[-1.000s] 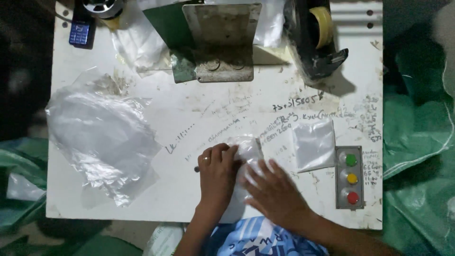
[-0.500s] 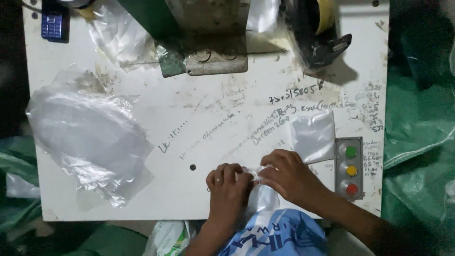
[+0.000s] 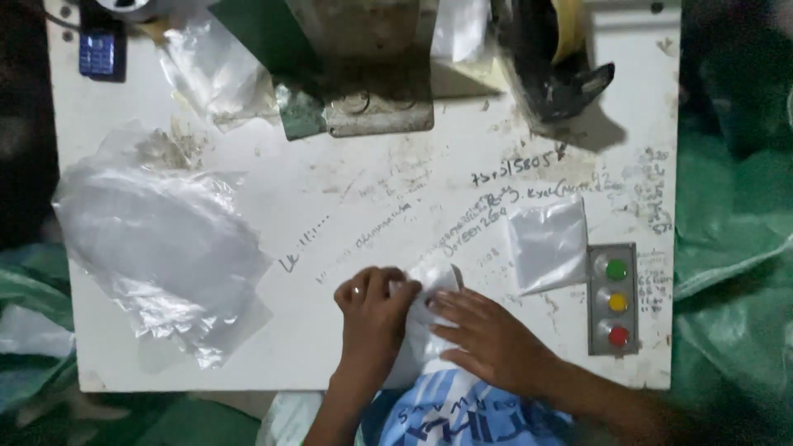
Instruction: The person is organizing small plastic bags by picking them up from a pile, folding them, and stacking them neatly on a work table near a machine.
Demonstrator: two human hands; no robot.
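Both hands sit low in the frame, just left of centre and close together. The left hand (image 3: pixel 373 310) comes up from the bottom edge on a nearly upright forearm, knuckles up, fingers curled inward and bunched at the tips, pinching toward the right. The right hand (image 3: pixel 487 334) enters from the lower right, its forearm slanting across the corner, palm down, fingers stretched out flat and pointing to the upper left. Fingertips of the two hands nearly meet, thumbs hidden underneath.
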